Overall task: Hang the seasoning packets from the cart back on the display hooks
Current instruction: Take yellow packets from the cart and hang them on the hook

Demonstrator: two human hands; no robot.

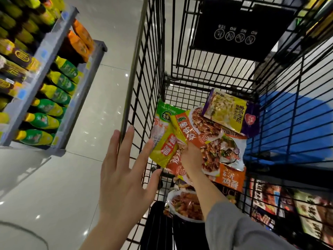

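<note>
A black wire cart (153, 73) holds a heap of seasoning packets. My right hand (191, 159) reaches down into the cart and grips an orange packet (196, 129) with a food picture, lifted a little from the heap. A green and yellow packet (164, 134) leans against the cart's left wall. A purple and yellow packet (228, 110) lies at the far end. My left hand (124, 168) is outside the cart with fingers spread, resting against its left wire wall near the rim. No display hooks are visible.
On the left stands a grey shelf unit (46, 73) with green and yellow bottles (54, 94) and orange pouches (81, 38). Glossy floor tiles (100, 98) lie between shelf and cart. Dark packets (270, 201) show beyond the cart's right wall. A black child-seat flap (239, 29) is at the far end.
</note>
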